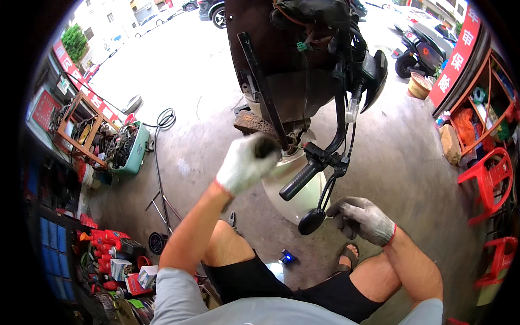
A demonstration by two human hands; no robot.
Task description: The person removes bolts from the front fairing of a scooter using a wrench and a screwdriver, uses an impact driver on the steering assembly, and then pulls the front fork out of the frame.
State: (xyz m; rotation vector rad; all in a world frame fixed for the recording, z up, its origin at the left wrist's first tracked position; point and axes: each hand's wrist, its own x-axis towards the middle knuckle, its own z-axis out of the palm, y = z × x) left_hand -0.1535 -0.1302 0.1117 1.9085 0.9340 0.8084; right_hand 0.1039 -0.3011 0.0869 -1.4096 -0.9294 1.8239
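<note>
A scooter with its front stripped stands before me, its dark inner panel (pixel 281 65) at the top and pale fender (pixel 295 187) below. Beside the steering stem (pixel 292 149) is my left hand (pixel 244 162), in a white glove with dark, dirty fingers. Those fingers look curled but are blurred, and anything in them is hidden. The handlebar hangs loose, with its black grip (pixel 301 180) turned toward me and a round black mirror (pixel 312 221) under it. Just right of the mirror is my gloved right hand (pixel 365 219), open, its fingers loosely bent and apart, holding nothing visible.
A brown block (pixel 254 123) sits by the stem. On the left are a teal bin (pixel 135 154) of parts, a black hose (pixel 157 162) and piled red bottles (pixel 108 244). Red plastic chairs (pixel 490 176) and a shelf (pixel 487 103) line the right. A small blue-lit device (pixel 288 257) lies between my feet.
</note>
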